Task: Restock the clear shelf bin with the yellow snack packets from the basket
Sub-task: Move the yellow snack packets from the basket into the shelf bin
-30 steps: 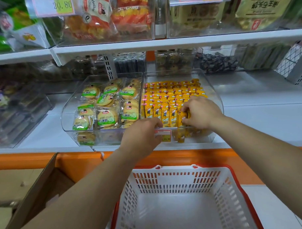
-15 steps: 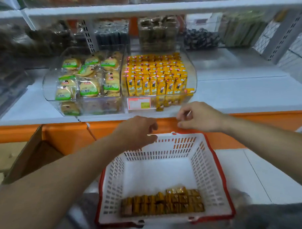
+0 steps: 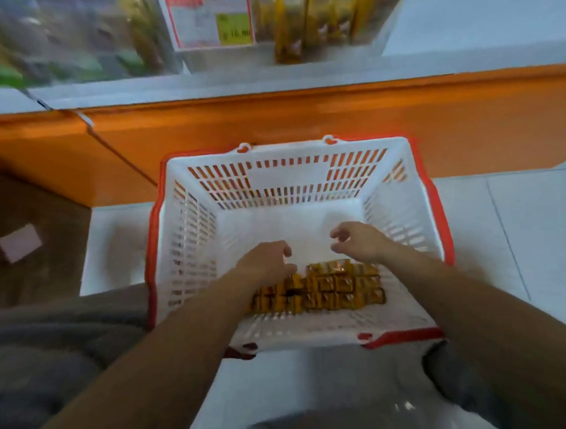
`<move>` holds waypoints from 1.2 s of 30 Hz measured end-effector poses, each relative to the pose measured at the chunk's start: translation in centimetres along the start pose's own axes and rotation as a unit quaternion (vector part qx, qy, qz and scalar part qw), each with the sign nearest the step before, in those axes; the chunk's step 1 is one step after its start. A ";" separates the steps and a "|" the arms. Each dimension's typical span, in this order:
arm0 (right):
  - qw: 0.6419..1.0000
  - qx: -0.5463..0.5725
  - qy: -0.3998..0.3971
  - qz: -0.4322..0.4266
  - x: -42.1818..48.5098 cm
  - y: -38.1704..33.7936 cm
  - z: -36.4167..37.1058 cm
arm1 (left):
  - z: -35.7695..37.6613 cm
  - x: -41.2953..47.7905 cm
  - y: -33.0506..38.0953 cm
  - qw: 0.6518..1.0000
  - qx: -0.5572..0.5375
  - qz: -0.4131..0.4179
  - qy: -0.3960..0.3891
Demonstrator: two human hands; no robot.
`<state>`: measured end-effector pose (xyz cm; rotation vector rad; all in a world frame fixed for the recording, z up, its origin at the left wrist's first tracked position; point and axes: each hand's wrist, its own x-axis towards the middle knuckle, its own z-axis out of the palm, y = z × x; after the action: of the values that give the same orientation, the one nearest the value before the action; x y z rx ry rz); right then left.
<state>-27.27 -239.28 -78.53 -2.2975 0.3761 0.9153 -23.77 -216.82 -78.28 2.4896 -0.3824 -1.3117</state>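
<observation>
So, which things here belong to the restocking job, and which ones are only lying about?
Job: yellow snack packets, basket, clear shelf bin, left hand, right hand.
Lying about: cardboard box, pale card inside it, green packets in the neighbouring bin.

Clear shelf bin (image 3: 235, 58) cut off at top edge, motion-blurred; price label (image 3: 208, 19) unreadable. Left hand (image 3: 267, 262) hides part of yellow snack packets (image 3: 340, 287), print illegible; touching or not, cannot tell

Shop, price label (image 3: 206, 19), stocked shelf (image 3: 196, 84), shopping basket (image 3: 289, 177)
</observation>
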 end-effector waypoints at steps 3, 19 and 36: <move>0.996 -0.067 -0.047 0.032 2.3 1.5 2.0 | 0.9 2.1 -1.5 0.998 -0.010 0.017 -0.059; 0.984 -0.130 -0.119 0.003 4.1 3.0 3.8 | 2.4 4.0 -3.3 0.970 -0.070 0.105 -0.206; 1.000 0.009 0.000 0.013 4.8 2.6 2.6 | 2.3 4.9 -2.4 0.957 -0.047 0.139 -0.251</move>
<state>-26.36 -239.77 -84.50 -2.2806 0.4141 0.9218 -22.83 -216.76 -84.09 1.9101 -0.7323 -1.7752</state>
